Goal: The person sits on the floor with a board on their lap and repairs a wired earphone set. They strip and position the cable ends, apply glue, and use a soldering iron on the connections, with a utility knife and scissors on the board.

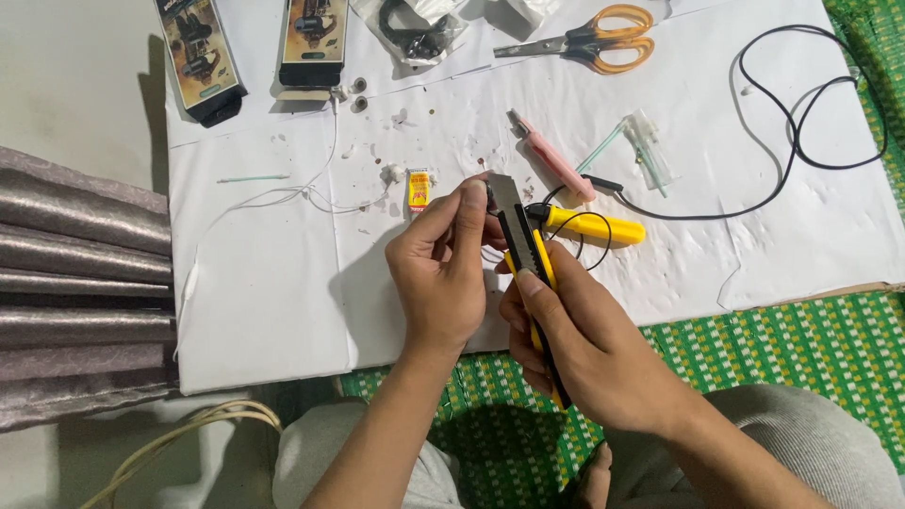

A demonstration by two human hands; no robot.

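My right hand (pixel 584 344) grips a yellow and black utility knife (pixel 524 245) with its blade extended upward. My left hand (pixel 441 273) pinches a small dark part (pixel 490 193) at its fingertips, right against the blade's tip. A thin black cable (pixel 589 247) loops from that part past my right hand. Both hands hover above a white paper sheet (pixel 283 311) spread on a green woven mat (pixel 782 349).
On the sheet lie orange-handled scissors (pixel 594 40), a pink tool (pixel 556 162), a yellow-handled tool (pixel 594 226), a long black cable (pixel 811 104), white earphones with wire (pixel 311 193), a small yellow tube (pixel 419 188), cotton swabs (pixel 253 177), two dark boxes (pixel 200 57) and a plastic bag (pixel 415 28). Grey fabric (pixel 75 283) lies left.
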